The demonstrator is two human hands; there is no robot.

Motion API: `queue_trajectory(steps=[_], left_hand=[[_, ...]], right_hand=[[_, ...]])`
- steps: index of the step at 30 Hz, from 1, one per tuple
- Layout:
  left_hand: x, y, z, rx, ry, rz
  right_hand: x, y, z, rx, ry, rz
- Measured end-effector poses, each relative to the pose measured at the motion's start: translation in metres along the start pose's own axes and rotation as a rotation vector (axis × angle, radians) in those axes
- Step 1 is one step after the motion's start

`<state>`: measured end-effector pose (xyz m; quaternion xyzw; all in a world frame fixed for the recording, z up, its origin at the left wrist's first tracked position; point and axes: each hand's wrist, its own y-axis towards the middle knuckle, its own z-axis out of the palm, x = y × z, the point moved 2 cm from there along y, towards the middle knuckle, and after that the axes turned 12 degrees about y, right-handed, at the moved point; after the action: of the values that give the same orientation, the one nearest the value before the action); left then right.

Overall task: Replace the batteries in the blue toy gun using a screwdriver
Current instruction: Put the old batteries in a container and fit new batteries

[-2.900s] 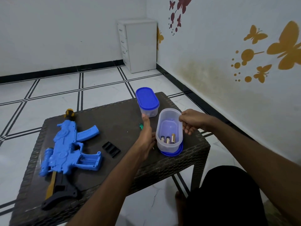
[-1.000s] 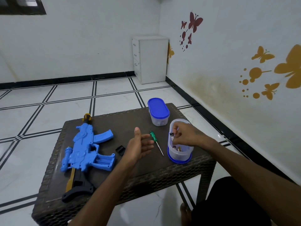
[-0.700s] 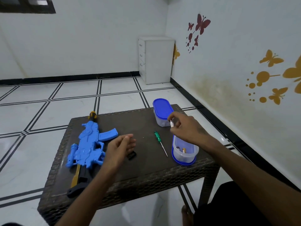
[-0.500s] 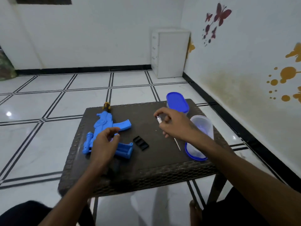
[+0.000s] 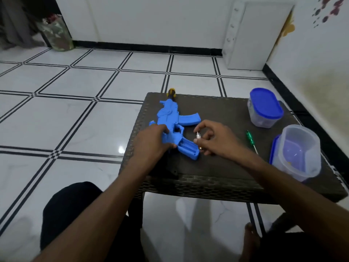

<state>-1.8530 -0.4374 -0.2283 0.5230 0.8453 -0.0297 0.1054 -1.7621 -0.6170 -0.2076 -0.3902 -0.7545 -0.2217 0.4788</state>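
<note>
Head view of a dark woven table [image 5: 222, 178] on a white tiled floor. The blue toy gun [image 5: 171, 121] lies flat at the table's left side, its yellow-and-black muzzle at the far edge and its open battery compartment [image 5: 188, 149] facing up near the middle. The left hand [image 5: 151, 143] rests on the gun body, fingers curled over it and holding it down. The right hand [image 5: 217, 139] pinches a battery [image 5: 198, 136] between thumb and forefinger, just above the compartment's right end; a second battery end shows lower in the same hand (its grip is partly hidden). A green-handled screwdriver [image 5: 251, 139] lies on the table between the right hand and the containers.

Two oval plastic containers stand at the right side. The far container [image 5: 264, 108] is closed with a blue lid; its contents cannot be made out through the cloudy wall. The near container [image 5: 298, 152] is open, tilted toward the camera, and sits on its own blue lid [image 5: 272, 150]; one small yellowish object lies at its bottom, too blurred to identify.

A white drawer cabinet [image 5: 255, 35] stands against the far wall.
</note>
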Motion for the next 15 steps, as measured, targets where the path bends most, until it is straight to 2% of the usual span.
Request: queue_trajectory(steps=[8,11,15], left_hand=[[0.001,0.01,0.003,0.011,0.069,0.033],[0.001,0.01,0.004,0.02,0.111,0.041],[0.0,0.01,0.004,0.022,0.115,0.049]], right_hand=[[-0.007,0.015,0.006,-0.053,0.063,-0.064],[-0.012,0.018,0.017,-0.049,-0.048,-0.033],[-0.011,0.016,0.025,0.017,-0.305,-0.14]])
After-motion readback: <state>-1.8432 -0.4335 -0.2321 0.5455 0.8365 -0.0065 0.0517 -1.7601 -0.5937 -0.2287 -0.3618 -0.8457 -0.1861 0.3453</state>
